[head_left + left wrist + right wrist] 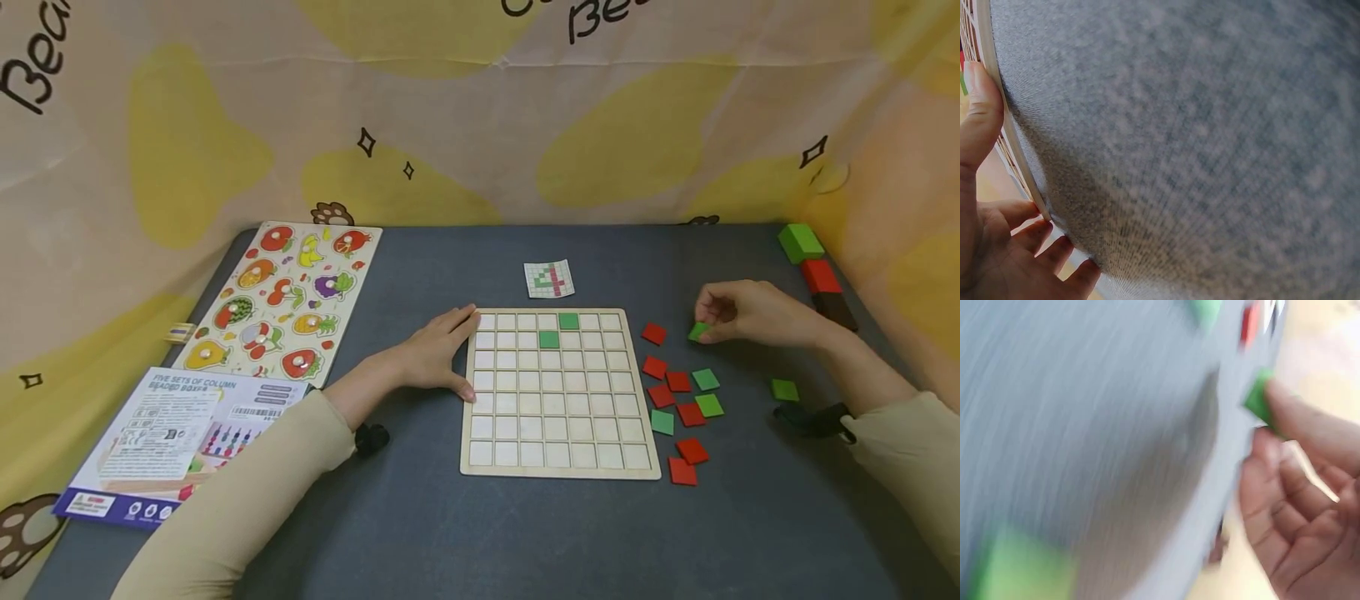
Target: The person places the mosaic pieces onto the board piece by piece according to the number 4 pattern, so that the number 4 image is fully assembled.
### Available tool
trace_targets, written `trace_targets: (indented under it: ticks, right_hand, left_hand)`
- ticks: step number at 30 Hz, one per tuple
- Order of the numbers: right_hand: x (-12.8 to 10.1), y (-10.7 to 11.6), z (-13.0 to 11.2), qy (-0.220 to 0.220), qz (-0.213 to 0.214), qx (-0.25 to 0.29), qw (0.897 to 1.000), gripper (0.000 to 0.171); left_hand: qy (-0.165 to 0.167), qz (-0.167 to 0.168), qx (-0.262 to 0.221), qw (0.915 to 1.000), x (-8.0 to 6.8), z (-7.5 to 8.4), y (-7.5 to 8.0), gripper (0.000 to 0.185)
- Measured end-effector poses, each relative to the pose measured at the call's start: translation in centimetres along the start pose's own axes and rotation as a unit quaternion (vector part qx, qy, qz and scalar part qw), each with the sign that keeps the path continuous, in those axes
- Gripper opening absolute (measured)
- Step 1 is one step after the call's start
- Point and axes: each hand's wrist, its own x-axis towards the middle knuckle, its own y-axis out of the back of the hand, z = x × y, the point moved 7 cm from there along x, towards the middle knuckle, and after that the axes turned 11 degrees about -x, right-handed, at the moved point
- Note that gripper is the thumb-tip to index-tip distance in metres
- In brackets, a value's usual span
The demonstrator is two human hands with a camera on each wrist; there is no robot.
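Note:
A wooden grid board (561, 477) with white squares lies mid-table, and two green tiles (568, 322) fill cells near its top. My left hand (431, 354) rests against the board's left edge, thumb and fingers spread along it, as the left wrist view also shows. To the right of the board, my right hand (738, 312) pinches a green square tile (1259, 400) between thumb and fingers, off the tabletop. Loose red tiles (692, 451) and green tiles (705, 379) are scattered beside the board, below that hand. Another green tile (784, 390) lies apart, near the right wrist.
Behind the board lies a small pattern card (549, 279) with green and red squares. A fruit puzzle board (277, 302) and a printed box sheet (180, 450) lie at the left. Green, red (821, 276) and dark blocks line the right edge. A patterned cloth hangs behind.

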Motion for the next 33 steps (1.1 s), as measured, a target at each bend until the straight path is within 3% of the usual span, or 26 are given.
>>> trace_targets:
  ticks: [7, 16, 22, 33]
  right_hand:
    - [3.6, -2.7, -8.4, 0.052, -0.008, 0.084, 0.995, 0.009]
    - [7.0, -4.2, -17.0, 0.096, 0.015, 0.095, 0.991, 0.007]
    - [8.1, -5.0, -19.3, 0.103, 0.020, 0.046, 0.993, 0.003]
    - [7.9, -5.5, -20.2, 0.130, 0.018, -0.002, 0.991, 0.006]
  left_hand:
    - [0.008, -0.004, -0.004, 0.9999, 0.0, -0.1, -0.1, 0.121]
    - [0.007, -0.003, -0.007, 0.9999, 0.0, -0.1, -0.2, 0.120]
    - [0.006, -0.004, -0.003, 1.0000, 0.1, -0.1, -0.1, 0.120]
    - [0.002, -0.002, -0.006, 1.0000, 0.1, -0.1, -0.1, 0.120]
